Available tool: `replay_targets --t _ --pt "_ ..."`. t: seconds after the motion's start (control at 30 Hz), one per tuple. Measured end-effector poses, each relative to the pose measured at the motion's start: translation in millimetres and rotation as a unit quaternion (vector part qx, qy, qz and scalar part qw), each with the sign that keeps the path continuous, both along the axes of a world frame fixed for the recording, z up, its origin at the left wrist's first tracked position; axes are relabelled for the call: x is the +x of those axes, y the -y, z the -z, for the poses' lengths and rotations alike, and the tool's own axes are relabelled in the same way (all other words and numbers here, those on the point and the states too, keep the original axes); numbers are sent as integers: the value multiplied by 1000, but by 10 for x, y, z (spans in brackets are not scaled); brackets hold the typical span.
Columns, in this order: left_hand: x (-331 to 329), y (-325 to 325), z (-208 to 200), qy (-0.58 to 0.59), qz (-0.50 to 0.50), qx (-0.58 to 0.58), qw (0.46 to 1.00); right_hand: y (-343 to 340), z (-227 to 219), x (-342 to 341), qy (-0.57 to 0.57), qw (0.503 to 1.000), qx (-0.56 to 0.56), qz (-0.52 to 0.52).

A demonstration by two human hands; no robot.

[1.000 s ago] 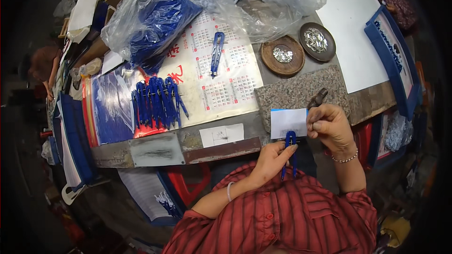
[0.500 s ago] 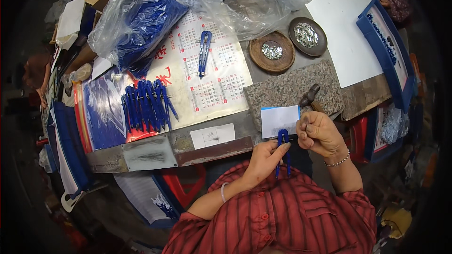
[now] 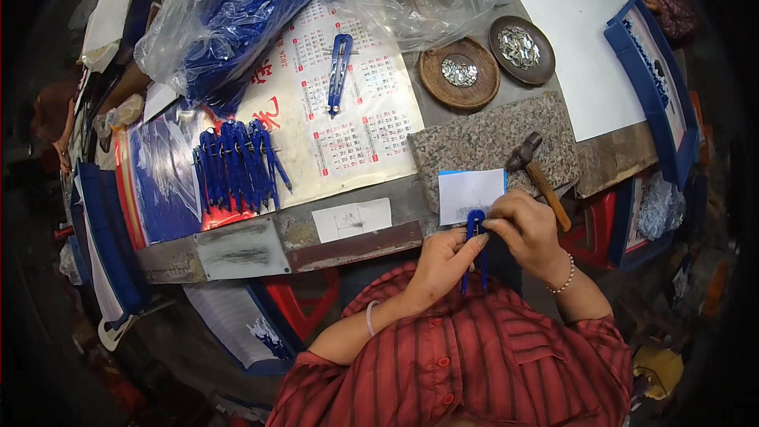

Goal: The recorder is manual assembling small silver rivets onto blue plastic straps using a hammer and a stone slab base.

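My left hand (image 3: 445, 266) pinches a blue drawing compass (image 3: 475, 225) by its upper part, its head up and its two legs pointing down towards my lap. My right hand (image 3: 531, 231) is closed, its thumb and fingertips pressed at the right side of the compass, just below the head. Whatever small part those fingertips hold is hidden. Behind the compass lies a white paper pad with a blue edge (image 3: 472, 194), on the near edge of a granite slab (image 3: 545, 122).
A hammer (image 3: 545, 188) lies on the slab beside my right hand. Two round dishes (image 3: 433, 93) of small metal parts stand behind it. To the left are a pile of blue compasses (image 3: 237, 166), a single compass (image 3: 340, 71) and a plastic bag of blue parts (image 3: 237, 32).
My right hand, raised with curled fingers beside the compass before, has turned in and come to its side. The hammer shows more fully now. My left hand keeps its hold.
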State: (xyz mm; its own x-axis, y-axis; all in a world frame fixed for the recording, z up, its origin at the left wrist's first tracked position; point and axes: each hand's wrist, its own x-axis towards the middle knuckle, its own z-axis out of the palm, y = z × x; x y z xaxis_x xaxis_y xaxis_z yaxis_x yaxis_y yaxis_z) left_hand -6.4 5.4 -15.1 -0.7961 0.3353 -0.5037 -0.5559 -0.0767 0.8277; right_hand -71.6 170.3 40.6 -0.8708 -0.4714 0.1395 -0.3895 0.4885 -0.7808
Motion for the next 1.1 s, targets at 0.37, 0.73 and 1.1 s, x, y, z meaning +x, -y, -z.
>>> replay_targets --t 0.37,0.73,1.1 --pt "-19 12 -58 -14 4 -14 1000 94 115 -46 -204 970 115 -68" --pt "-32 8 -71 -17 -5 -6 1000 69 139 -93 -177 976 105 -76" --pt "-41 15 -88 -16 1 -9 1000 16 95 -130 -89 992 59 -67"
